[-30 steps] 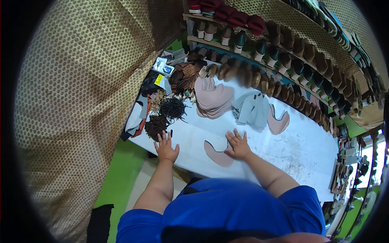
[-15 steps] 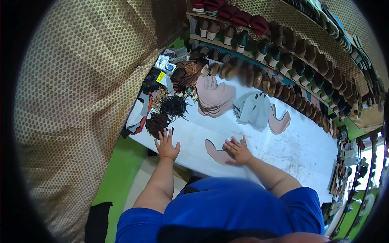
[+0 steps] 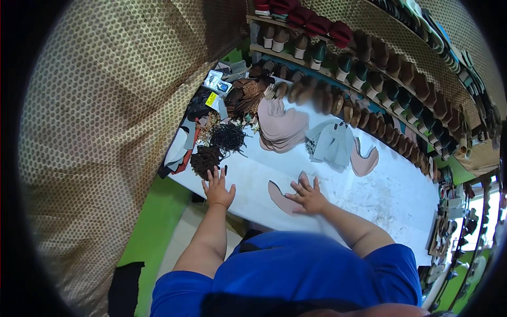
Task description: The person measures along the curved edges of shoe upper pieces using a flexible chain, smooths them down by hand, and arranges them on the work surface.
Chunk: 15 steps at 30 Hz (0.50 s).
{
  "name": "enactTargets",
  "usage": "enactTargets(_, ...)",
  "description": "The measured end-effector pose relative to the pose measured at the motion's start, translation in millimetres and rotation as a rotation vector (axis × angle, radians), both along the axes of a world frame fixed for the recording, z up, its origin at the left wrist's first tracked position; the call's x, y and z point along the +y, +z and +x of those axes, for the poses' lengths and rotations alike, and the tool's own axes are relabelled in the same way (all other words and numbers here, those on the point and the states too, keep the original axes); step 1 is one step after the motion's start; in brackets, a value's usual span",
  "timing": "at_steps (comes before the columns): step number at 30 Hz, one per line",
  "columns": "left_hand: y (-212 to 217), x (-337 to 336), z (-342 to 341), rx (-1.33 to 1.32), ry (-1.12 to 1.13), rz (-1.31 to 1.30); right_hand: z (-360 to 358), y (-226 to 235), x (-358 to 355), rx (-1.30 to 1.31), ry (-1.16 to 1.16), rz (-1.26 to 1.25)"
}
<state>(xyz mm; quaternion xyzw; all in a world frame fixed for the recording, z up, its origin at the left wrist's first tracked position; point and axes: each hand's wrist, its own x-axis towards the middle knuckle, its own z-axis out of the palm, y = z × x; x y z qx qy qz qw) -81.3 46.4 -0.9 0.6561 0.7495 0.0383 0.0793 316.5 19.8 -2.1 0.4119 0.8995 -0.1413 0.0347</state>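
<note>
Head view, right hand (image 3: 309,198) fingers spread flat on pink leather piece (image 3: 282,196), left hand (image 3: 218,189) splayed beside.

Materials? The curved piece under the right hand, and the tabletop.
Curved piece: looks like thin leather or a synthetic sheet, matte pinkish-brown; it lies flat with a clean cut edge. The right hand rests on it. Tabletop: hard white surface, maybe laminate or painted board, scuffed with grey smudges.

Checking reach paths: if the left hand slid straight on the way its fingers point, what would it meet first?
Probably the dark brown pile, just beyond the left hand lying flat on the table.
</note>
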Motion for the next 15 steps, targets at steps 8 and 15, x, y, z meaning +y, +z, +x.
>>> enactTargets(8,-3,0,0,-0.004,-0.006,0.011,-15,5,-4,0.015,0.013,0.027)
enactTargets(15,0,1,-1,0.002,-0.005,-0.004,-35,1,-6,0.043,-0.04,0.042)
